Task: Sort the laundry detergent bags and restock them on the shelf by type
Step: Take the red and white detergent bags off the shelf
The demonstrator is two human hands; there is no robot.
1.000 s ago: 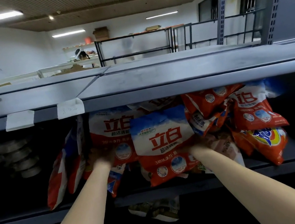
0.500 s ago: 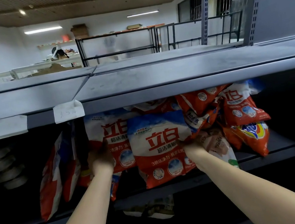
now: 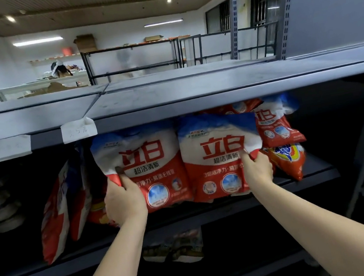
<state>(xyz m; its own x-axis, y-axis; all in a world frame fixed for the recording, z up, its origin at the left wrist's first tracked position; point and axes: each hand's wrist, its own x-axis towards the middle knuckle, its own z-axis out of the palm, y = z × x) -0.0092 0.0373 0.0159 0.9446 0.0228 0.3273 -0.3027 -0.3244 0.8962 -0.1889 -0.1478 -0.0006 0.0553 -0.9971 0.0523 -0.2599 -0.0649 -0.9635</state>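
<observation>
We hold 2 red-and-white detergent bags upright, side by side on the shelf (image 3: 313, 179): our left hand (image 3: 124, 201) pinches the left bag (image 3: 147, 167) at its outer edge, our right hand (image 3: 257, 171) pinches the right bag (image 3: 217, 156) likewise. Just right of the right grip lies an orange bag (image 3: 288, 161). The pouches look soft and slumping, probably weighty, so gripping mid-side seems wise.
</observation>
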